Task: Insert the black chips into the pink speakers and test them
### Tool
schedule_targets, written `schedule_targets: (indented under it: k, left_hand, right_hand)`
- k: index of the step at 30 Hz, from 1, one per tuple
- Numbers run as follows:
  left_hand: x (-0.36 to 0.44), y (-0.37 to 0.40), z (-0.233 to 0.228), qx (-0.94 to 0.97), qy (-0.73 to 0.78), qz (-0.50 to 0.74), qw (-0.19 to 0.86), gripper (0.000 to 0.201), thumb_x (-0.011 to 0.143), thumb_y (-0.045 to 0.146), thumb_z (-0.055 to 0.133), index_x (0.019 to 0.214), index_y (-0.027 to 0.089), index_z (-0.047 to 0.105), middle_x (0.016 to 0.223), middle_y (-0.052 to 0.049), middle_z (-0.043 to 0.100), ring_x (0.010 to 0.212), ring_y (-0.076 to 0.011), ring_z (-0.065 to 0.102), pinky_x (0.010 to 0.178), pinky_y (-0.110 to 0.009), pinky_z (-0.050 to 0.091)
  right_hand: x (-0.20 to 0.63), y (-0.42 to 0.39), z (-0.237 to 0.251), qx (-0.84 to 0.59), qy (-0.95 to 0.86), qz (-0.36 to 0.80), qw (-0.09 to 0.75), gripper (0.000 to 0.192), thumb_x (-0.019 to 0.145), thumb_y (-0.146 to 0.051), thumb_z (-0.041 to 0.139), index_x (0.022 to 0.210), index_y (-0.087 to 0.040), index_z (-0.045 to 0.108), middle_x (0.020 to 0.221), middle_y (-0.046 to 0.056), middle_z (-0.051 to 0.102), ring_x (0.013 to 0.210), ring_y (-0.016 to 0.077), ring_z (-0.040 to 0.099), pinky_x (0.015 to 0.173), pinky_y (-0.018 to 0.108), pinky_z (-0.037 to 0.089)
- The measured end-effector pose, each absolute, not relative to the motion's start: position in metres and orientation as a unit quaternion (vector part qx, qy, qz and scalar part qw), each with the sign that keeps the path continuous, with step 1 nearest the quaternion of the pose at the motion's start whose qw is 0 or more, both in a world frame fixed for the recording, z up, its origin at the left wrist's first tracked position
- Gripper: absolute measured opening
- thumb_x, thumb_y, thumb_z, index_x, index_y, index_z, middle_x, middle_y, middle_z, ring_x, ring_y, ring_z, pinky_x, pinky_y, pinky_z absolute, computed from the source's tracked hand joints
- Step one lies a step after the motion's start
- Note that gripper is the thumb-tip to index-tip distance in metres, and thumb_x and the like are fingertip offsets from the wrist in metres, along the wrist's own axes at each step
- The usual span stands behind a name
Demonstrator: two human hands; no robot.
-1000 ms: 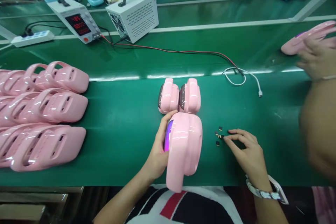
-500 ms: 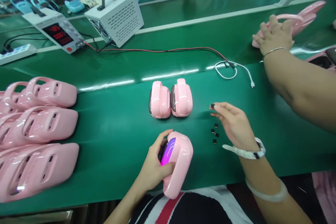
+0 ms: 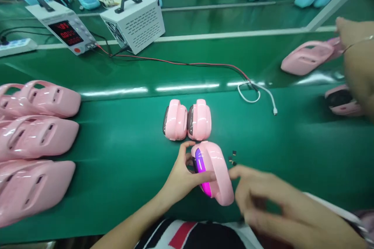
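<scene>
Since the earlier frame, the right hand (image 3: 269, 194) has been moved from beside the loose chips to the right side of the pink device (image 3: 220, 163), which has been turned in the left hand (image 3: 184, 177); at the upper right, the co-worker's hand (image 3: 355, 33) has been drawn back from the second pink device (image 3: 304, 56). The held device is placed at the lower centre of the frame, above the bench (image 3: 125, 155). It is enclosed by the left grip, with the thumb laid across its front beside the lit purple panel. The right grip is narrow, the index finger extended to the device's edge and the others curled.

The handling of this device is judged to be partway: the panel is lit and both hands are engaged. A few black chips (image 3: 234, 153) are left loose on the bench. Two upright devices (image 3: 201, 120) are stood side by side at the centre; whether they have been dealt with cannot be told. Rows of pink devices (image 3: 58, 140) are cut off by the left edge.

The right hand is blurred; whether a chip is held, or the device touched, cannot be made out. Further chips may be hidden behind it.
</scene>
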State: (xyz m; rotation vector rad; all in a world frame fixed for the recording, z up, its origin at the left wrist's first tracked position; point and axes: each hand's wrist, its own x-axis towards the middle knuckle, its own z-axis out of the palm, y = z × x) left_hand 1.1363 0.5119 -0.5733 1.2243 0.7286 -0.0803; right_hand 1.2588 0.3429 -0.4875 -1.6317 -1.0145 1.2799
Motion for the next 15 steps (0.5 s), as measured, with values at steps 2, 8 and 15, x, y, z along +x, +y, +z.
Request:
schedule_targets:
  k: [2,8,15]
  left_hand:
    - [1.14,0.51,-0.578,0.535,0.309,-0.05,0.785,0.091,0.055,0.038,0.084,0.127,0.019,0.031,0.107,-0.009,0.06,0.094,-0.0212,0.057,0.08,-0.031,0.047]
    - [1.141,0.531,-0.554,0.617,0.23,-0.136,0.74,0.07,0.082,0.061,0.051,0.138,0.021,0.04,0.101,-0.007,0.063,0.091,-0.0226,0.059,0.077,-0.034,0.044]
    - [1.162,0.553,-0.529,0.731,0.252,0.02,0.634,0.064,0.082,0.045,0.056,0.138,0.017,0.044,0.081,-0.003,0.065,0.07,-0.0205,0.059,0.066,-0.03,0.04]
  right_hand:
    - [1.261,0.345,-0.493,-0.607,-0.372,0.556,0.429,0.022,0.089,-0.038,0.059,0.076,-0.02,0.057,0.092,0.005,0.059,0.072,0.0143,0.057,0.06,0.024,0.05]
    - [1.343,0.353,-0.469,-0.66,-0.184,0.469,0.558,0.031,0.078,-0.049,0.071,0.082,-0.021,0.059,0.052,-0.007,0.041,0.041,0.0073,0.037,0.038,0.018,0.038]
    - [1.493,0.406,-0.433,-0.768,-0.059,0.246,0.588,0.014,0.088,-0.019,0.06,0.074,-0.017,0.059,0.057,-0.003,0.05,0.047,0.0075,0.041,0.043,0.02,0.039]
